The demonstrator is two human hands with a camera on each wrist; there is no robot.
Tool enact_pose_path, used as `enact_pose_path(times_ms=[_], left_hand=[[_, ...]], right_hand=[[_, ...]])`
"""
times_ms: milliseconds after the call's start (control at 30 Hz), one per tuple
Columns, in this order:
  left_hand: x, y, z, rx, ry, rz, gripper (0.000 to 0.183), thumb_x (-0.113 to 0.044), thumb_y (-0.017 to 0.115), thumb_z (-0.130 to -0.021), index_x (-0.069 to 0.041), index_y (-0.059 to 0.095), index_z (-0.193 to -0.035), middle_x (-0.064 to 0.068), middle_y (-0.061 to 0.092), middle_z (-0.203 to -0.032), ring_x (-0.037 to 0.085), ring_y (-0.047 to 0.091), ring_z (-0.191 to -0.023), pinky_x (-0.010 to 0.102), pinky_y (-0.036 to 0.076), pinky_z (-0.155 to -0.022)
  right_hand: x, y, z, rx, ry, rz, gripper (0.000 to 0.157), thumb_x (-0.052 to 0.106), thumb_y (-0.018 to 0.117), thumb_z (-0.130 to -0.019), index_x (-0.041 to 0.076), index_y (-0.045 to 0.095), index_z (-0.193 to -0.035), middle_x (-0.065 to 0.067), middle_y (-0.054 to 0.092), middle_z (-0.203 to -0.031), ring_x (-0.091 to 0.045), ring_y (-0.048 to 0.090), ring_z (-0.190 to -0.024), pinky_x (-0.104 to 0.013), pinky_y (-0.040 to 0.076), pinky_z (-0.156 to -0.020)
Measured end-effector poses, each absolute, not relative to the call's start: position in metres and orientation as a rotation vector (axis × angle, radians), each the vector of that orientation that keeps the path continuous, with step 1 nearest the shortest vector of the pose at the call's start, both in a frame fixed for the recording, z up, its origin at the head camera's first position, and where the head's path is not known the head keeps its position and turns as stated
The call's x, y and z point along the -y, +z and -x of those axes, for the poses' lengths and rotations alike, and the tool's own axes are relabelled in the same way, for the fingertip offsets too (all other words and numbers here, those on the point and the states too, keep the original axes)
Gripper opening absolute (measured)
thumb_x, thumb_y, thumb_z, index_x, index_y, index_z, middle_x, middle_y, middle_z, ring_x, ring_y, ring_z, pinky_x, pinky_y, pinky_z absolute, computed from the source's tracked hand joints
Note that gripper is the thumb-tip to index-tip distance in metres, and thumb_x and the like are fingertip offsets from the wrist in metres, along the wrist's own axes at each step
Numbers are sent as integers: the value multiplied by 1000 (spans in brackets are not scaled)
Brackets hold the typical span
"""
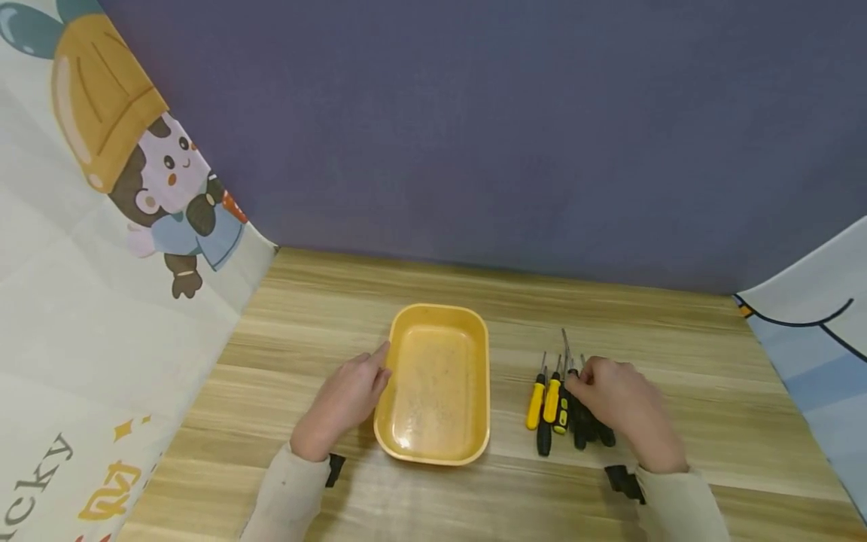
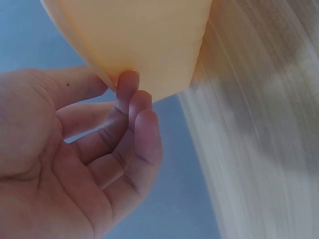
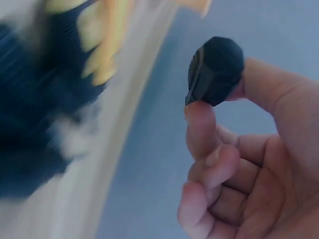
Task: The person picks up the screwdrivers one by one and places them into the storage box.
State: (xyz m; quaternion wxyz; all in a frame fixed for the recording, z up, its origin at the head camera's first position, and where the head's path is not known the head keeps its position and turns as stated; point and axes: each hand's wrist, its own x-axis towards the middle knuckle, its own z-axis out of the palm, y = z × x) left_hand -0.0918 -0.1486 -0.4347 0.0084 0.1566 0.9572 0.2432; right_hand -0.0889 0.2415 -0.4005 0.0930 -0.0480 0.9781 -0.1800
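Note:
A yellow plastic tray (image 1: 436,384) lies on the wooden table, with nothing in it. My left hand (image 1: 348,395) is at its left side; in the left wrist view, thumb and fingers pinch the tray's rim (image 2: 134,40). To the tray's right, my right hand (image 1: 623,399) is over a bunch of screwdrivers. It pinches a screwdriver by its black handle (image 3: 217,69), whose butt end faces the right wrist camera. Beside it lie screwdrivers with yellow handles, one of them a yellow screwdriver (image 1: 536,405), and several with black handles, such as a black screwdriver (image 1: 544,438). My right hand partly covers the bunch.
The wooden table (image 1: 339,301) ends at a dark blue back panel (image 1: 474,135). A white cloth with cartoon prints (image 1: 68,301) borders the left side, and another printed cloth (image 1: 813,361) the right. Tray and screwdrivers stand apart, with bare wood between.

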Motion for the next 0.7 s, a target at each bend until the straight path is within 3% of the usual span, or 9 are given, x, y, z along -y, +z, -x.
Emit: enact_pose_path(times_ms=[133, 400, 700], left_hand=[[148, -434, 93, -2983, 761, -478, 52, -11, 64, -99, 5, 47, -145, -4, 48, -71, 9, 44, -58, 25, 42, -53], [149, -433, 93, -2976, 774, -471, 52, -11, 64, -99, 5, 47, -145, -4, 47, -71, 10, 44, -58, 25, 42, -52], [150, -434, 94, -2994, 761, -490, 51, -11, 66, -98, 5, 49, -143, -5, 50, -72, 9, 45, -59, 25, 43, -54]], right_hand=[[-212, -389, 99, -2957, -542, 248, 34, 27, 62, -96, 14, 49, -67, 5, 33, -52, -11, 28, -43, -27, 26, -43], [-147, -373, 118, -3027, -554, 422, 46, 26, 62, -91, 19, 35, -54, 9, 22, -47, -9, 19, -42, -24, 17, -43], [-81, -374, 135, -2905, -557, 471, 46, 30, 62, -90, 18, 43, -50, 10, 25, -42, -8, 24, -38, -25, 20, -38]])
